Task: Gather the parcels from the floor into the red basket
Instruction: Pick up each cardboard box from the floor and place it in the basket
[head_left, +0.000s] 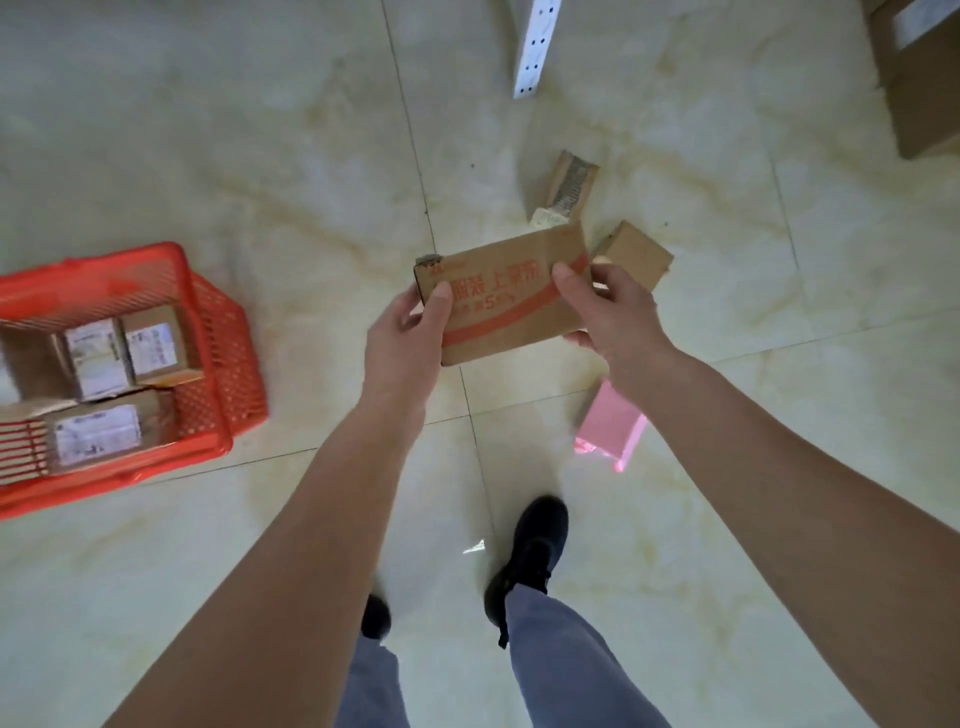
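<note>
I log both hands on one cardboard parcel (511, 296), held above the floor (208, 130): left hand (402, 338) clamps its left end, right hand (610, 317) its right. Red basket (228, 332) sits well left, apparently holding three parcels.

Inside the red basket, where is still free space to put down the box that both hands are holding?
The red basket has bare bottom at its far-left corner, bordered by the far wall and the two small labelled boxes. The near half is crowded by a larger labelled parcel. The left hand and right hand hold the cardboard box.
</note>
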